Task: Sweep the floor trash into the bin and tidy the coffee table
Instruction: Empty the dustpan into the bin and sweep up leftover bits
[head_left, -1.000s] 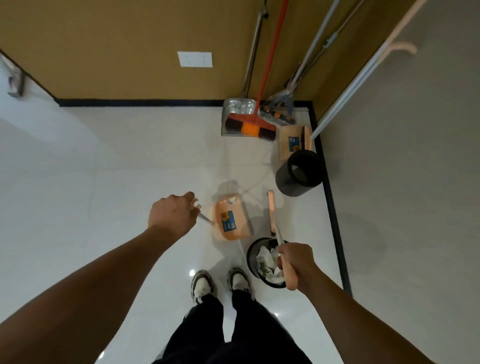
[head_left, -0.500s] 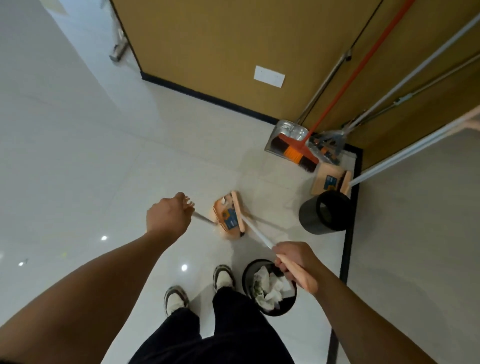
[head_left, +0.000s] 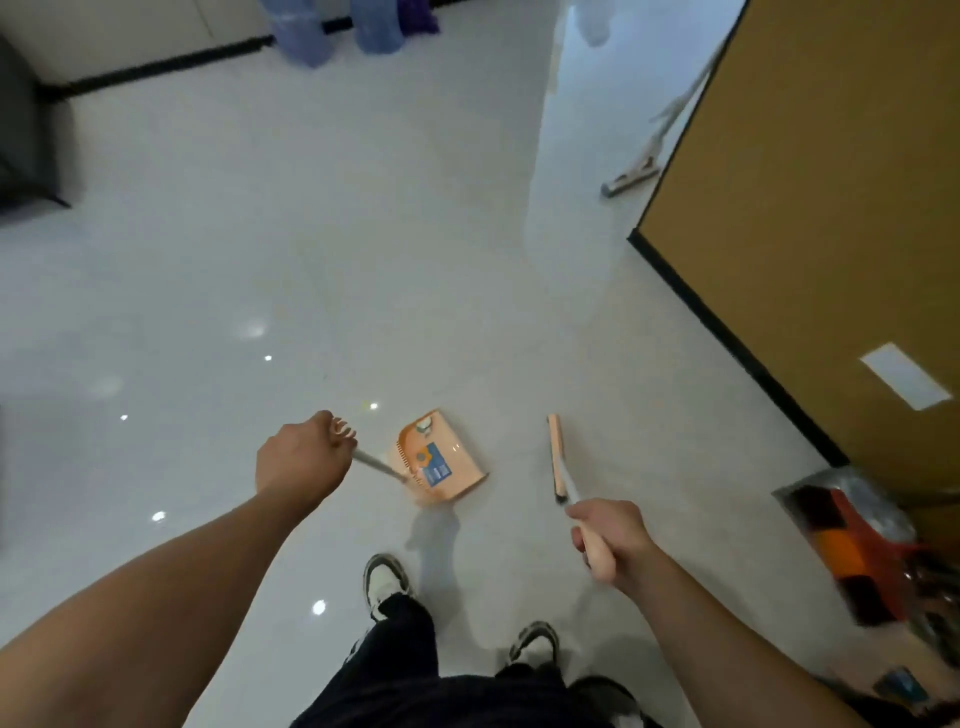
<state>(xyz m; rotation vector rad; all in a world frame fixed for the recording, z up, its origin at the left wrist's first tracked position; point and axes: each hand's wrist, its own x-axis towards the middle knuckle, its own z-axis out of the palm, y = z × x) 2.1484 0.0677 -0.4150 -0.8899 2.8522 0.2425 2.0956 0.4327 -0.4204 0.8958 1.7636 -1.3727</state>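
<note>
My left hand (head_left: 304, 462) grips the thin metal handle of a peach dustpan (head_left: 441, 457), which hangs low over the white floor just ahead of my feet; a small pale scrap lies at its far end. My right hand (head_left: 610, 540) grips the peach handle of a broom, whose narrow head (head_left: 556, 457) points away from me, right of the dustpan and apart from it. The trash bin is out of view.
A brown wall (head_left: 831, 208) with a black skirting runs along the right. An orange broom and a shiny dustpan (head_left: 852, 545) lean at its foot. A squeegee (head_left: 631, 179) lies further up. Blue bottles (head_left: 337, 31) stand far ahead, and a dark seat (head_left: 26, 130) at far left.
I have turned left, away from the corner; the two bins have left the view. The broom head has swung off the dustpan to its right. Both hands keep their grips.
</note>
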